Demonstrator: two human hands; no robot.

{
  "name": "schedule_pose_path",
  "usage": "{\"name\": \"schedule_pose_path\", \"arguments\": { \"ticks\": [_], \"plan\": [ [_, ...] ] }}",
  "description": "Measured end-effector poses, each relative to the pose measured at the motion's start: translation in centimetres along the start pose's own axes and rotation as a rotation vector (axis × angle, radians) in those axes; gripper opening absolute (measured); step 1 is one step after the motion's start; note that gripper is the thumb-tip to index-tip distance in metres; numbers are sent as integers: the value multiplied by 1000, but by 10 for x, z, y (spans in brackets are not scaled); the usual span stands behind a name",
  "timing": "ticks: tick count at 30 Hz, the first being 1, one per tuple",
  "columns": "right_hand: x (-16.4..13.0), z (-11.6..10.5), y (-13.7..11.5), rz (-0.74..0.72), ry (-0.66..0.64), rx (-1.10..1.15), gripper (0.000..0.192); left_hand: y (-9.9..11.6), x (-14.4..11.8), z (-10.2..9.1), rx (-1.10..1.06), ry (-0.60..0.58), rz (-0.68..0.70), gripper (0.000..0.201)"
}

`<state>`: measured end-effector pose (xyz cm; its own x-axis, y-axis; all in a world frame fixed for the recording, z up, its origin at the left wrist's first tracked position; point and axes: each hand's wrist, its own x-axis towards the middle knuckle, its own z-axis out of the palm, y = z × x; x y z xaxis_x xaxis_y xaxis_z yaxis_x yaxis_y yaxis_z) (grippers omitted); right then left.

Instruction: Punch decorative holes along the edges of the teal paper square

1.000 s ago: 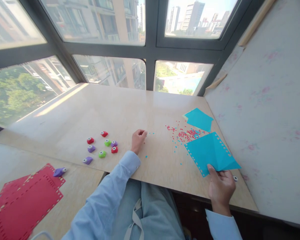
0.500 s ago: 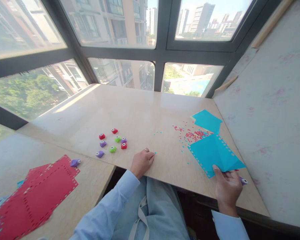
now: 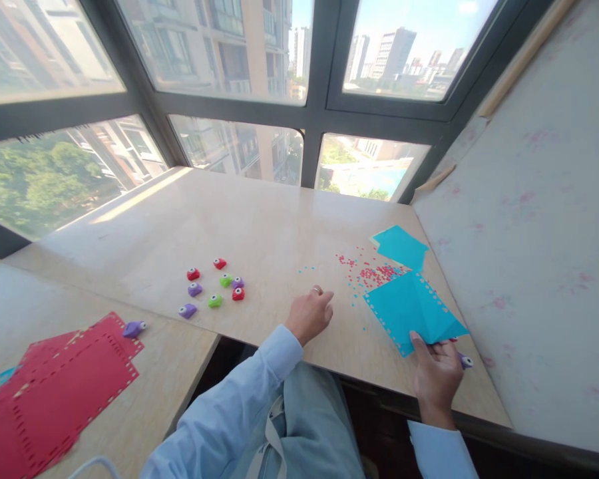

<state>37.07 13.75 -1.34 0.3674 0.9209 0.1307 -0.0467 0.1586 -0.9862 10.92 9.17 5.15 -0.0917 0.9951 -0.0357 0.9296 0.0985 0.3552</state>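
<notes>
My right hand point(image 3: 436, 376) is closed on a blue sheet of paper point(image 3: 404, 306), thumb on top, at the table's right front. Small punched holes run along two of the sheet's edges. Beside those fingers lies a purple craft punch point(image 3: 465, 361), partly hidden. My left hand point(image 3: 309, 316), wearing a ring, is over the table near its front edge with curled fingers; whether a tiny scrap is pinched in them cannot be seen. Red and blue paper dots point(image 3: 379, 274) are scattered beyond the blue sheet. A second blue piece of paper point(image 3: 402, 247) lies behind it.
Several small craft punches point(image 3: 214, 301) in red, green and purple stand left of centre. On the left table surface are punched red sheets point(image 3: 74, 392) with a purple punch point(image 3: 134, 329) on them. Windows border the back; a papered wall point(image 3: 544, 266) rises at right.
My left hand has moved right and slightly lifted, away from where a blue dot showed at its fingertips. My right hand keeps hold of the blue sheet. The view has shifted slightly.
</notes>
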Motion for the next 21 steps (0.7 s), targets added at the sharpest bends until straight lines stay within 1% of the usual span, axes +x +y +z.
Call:
{"name": "schedule_pose_path", "arguments": {
  "ticks": [1, 3, 7, 9, 11, 14, 17, 19, 21],
  "plan": [
    [0, 0, 0, 3, -4, 2, 55, -1, -1, 0, -23, 19, -10, 31],
    [-1, 1, -1, 5, -2, 12, 54, -10, -1, -1, -44, 54, -75, 32],
    [-2, 2, -2, 7, 9, 15, 55, -40, 6, -9, -11, 100, -244, 36],
    [-1, 2, -2, 15, 12, 5, 56, -50, 14, -12, 11, 102, -265, 36],
    [-1, 1, -1, 17, 9, -7, 54, -50, 24, -14, 43, 55, -248, 32],
    [0, 0, 0, 21, -1, -12, 51, -33, 40, -11, 69, -34, -184, 29],
    [-1, -1, 1, 23, 7, -10, 51, -5, 50, -2, 42, -59, -102, 31],
    [-1, 0, 0, 13, 9, -16, 51, 12, 52, 6, 12, -69, -32, 29],
    [-2, 1, -1, 5, 5, -15, 51, 22, 50, 12, -25, -52, 31, 29]
  ]
}}
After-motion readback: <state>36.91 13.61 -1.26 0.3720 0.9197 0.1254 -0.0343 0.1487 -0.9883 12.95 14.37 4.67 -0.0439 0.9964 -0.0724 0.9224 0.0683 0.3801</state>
